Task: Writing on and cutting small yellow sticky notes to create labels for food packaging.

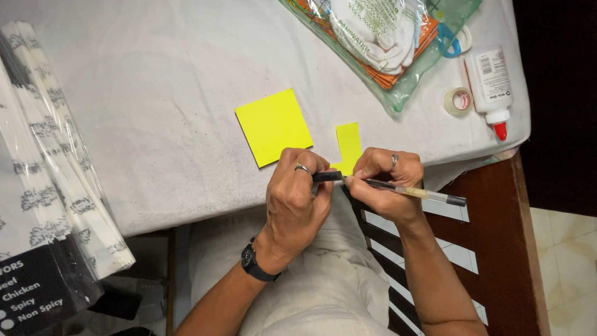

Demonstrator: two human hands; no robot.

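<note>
- Nearest, at 6 o'clock: lap in pale cloth, forearms rising from the bottom edge, a black wristwatch on the left wrist.
- At 8 o'clock: black package with white lettering and white dots, lower left corner, partly cut off by the frame.
- Just above it, at 9 o'clock: stack of long clear-wrapped white packs printed with grey motifs, leaning off the table's left edge.
- Centre: left hand, ringed, fingers curled tight around the black pen cap.
- Beside it at 3 o'clock: right hand, also ringed, closed around a clear-barrelled pen, barrel pointing out towards 4 o'clock; cap and pen meeting between the two hands.
- Touching the fingertips, at 12 o'clock from them: small yellow paper strip, upright on the white-covered table.
- Just left of the strip, at 11 o'clock: square yellow sticky-note pad, tilted, apart from both hands.
- Farther, at 2 o'clock: roll of clear tape, then a white glue bottle with red tip and a barcode label, lying near the table's right edge.
- Farthest, at 1 o'clock: clear greenish plastic bag holding orange sheets and a white printed bundle; blue scissor handles against it.
</note>
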